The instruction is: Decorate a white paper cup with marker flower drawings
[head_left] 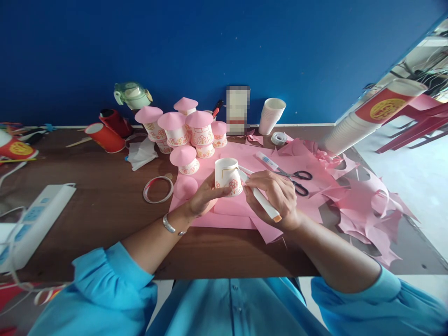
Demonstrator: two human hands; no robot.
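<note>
My left hand (207,196) is wrapped round a white paper cup (226,179) with red and orange flowers drawn near its lower edge. A thin brown line is drawn on the cup's upper side. In my right hand (275,193) is a white utility knife (265,204) with an orange end, its tip at the cup's right side. Pink paper (234,217) lies under both hands. Left of the cup are a pink paper disc or cone (185,188) and a small cup with a pink cone roof (183,158).
Several roofed paper cups (199,130) stand stacked behind. Black-handled scissors (297,179), a glue stick (266,161) and pink scraps (367,205) lie right. A tape roll (157,190) and power strip (38,224) are left. Cup stacks (272,116) stand at the back and right.
</note>
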